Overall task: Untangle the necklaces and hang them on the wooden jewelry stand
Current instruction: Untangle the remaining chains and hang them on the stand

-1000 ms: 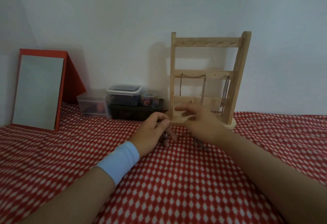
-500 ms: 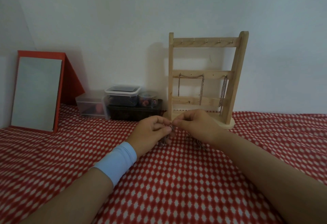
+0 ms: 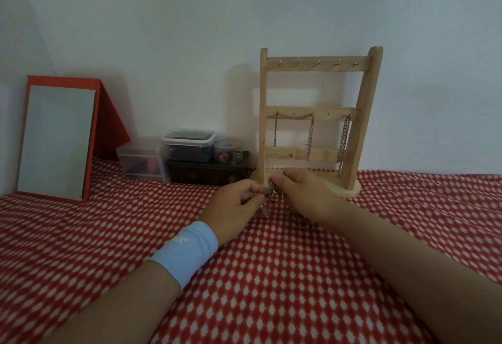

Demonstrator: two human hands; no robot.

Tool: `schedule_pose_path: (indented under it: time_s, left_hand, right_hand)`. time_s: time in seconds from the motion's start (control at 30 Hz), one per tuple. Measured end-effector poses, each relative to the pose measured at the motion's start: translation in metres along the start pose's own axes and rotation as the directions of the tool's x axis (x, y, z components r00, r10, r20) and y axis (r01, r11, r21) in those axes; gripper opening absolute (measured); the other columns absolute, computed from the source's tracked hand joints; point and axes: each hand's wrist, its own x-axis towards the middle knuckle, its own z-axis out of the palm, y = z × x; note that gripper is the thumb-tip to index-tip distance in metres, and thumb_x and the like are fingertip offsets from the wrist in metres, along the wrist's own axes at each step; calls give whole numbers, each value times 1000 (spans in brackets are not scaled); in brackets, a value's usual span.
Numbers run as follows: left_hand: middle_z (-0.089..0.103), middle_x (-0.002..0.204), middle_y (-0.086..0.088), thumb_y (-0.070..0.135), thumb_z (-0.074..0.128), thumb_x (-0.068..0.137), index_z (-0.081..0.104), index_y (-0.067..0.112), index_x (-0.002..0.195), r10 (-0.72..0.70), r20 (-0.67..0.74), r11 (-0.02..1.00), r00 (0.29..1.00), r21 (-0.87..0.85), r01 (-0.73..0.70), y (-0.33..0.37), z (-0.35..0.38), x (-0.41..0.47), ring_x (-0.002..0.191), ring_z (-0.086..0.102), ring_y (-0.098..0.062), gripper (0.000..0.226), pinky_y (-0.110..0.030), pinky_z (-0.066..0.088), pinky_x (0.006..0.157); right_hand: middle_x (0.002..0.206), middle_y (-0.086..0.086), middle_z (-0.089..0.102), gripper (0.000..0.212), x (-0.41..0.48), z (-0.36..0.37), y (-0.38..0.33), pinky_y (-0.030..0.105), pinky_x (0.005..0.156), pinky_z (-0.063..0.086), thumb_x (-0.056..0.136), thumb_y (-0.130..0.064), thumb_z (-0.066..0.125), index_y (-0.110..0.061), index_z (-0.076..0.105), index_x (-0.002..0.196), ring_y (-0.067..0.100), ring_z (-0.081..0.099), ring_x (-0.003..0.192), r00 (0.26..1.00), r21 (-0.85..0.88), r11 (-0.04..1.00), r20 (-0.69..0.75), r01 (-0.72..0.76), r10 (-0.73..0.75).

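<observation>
- Silvery chain is bunched between our two hands: the left hand (image 3: 235, 209) and the right hand (image 3: 304, 197) meet fingertip to fingertip, both pinched shut on the tangled necklaces (image 3: 271, 194), just in front of the foot of the wooden jewelry stand (image 3: 315, 126).
- We judge that we hold the knot low over the red checked cloth (image 3: 271, 275) so the loose ends can rest on it instead of pulling the snarl tighter; more links trail on the cloth under the right wrist.
- Working this near the stand keeps the reach to its pegs short once a chain comes free.
- The hung chains (image 3: 311, 137) already drape from the middle bar, while the top row of hooks (image 3: 317, 61) is bare, so we take the task to be partly done.
- A mirror (image 3: 57, 140) in a red frame and some plastic boxes (image 3: 187, 145) sit to the left against the wall, well apart from the work.
- Against a second ago, the right hand, then open and spread near the stand's base, has closed in on the left; half a second ago the hands were already joined much as now.
</observation>
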Motion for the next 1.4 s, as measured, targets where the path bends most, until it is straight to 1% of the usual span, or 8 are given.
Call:
schedule_pose_path:
  time_s: [0.17, 0.33, 0.63, 0.77, 1.0, 1.13, 1.23, 1.4]
  left_hand:
    - [66, 79, -2, 16, 41, 99, 61, 17, 77, -20, -135, 1000, 991, -3, 19, 1, -2, 1, 79, 62, -15, 30, -33, 50, 78]
    - [66, 73, -4, 16, 38, 100, 60, 14, 67, -79, -176, 996, 981, -62, 69, 1, -5, 2, 74, 60, -17, 39, -38, 49, 80]
    - [70, 94, 16, 32, 66, 91, 69, 32, 96, -11, -107, 1000, 994, -5, 11, 4, -1, 0, 91, 63, 5, 6, -17, 47, 85]
    - [72, 83, 15, 22, 71, 88, 70, 32, 82, -12, -85, 999, 996, -41, 9, 3, -4, 0, 82, 65, 4, 11, -13, 49, 78]
    - [60, 72, 1, 9, 45, 94, 58, 20, 65, -194, -159, 940, 968, -313, 137, 6, -9, 3, 76, 57, -14, 34, -31, 44, 77]
    - [68, 68, -4, 13, 43, 95, 64, 17, 65, -381, -133, 705, 915, -682, 194, 2, -18, 11, 74, 64, -23, 37, -47, 50, 92]
    - [57, 52, -2, 8, 41, 98, 51, 10, 73, -400, -106, 579, 910, -799, 161, 4, -15, 14, 49, 59, -15, 27, -45, 52, 79]
    - [39, 46, 4, 9, 38, 95, 43, 20, 52, -318, -141, 773, 937, -611, 170, -1, -15, 13, 43, 36, -14, 45, -29, 35, 50]
  right_hand:
    - [86, -11, 72, 26, -1, 0, -4, 14, 71, 45, 104, -35, 54, -24, 74, 92, -4, 64, 80, 998, -147, 988, 55, 47, -40]
    - [64, -11, 64, 33, 1, 0, -3, 11, 54, 42, 102, -42, 55, -20, 70, 83, -2, 57, 58, 1000, -261, 965, -5, 27, -29]
    - [81, -11, 72, 29, -3, 2, -3, 10, 65, 46, 105, -33, 50, -23, 74, 92, -3, 65, 76, 998, -164, 985, 47, 45, -38]
    - [55, -14, 55, 38, -2, 2, -2, 15, 56, 38, 105, -37, 49, -20, 64, 75, -6, 49, 47, 999, -71, 997, 53, 0, 3]
    - [52, -14, 46, 48, -1, 1, -5, 23, 61, 34, 105, -51, 38, -22, 49, 68, 4, 40, 51, 993, 24, 997, 100, -69, 67]
    - [57, -12, 47, 52, 0, -7, -4, 18, 56, 36, 104, -54, 41, -13, 65, 84, 4, 41, 50, 976, 81, 989, 192, -125, 107]
    - [75, -14, 70, 30, 0, -12, -6, 19, 73, 44, 103, -38, 54, -19, 76, 95, 1, 63, 72, 979, 6, 995, 180, -98, 95]
    - [79, -9, 69, 29, 2, -12, -4, 18, 67, 45, 100, -42, 59, -25, 72, 82, 3, 63, 75, 998, -207, 978, 49, -33, 44]
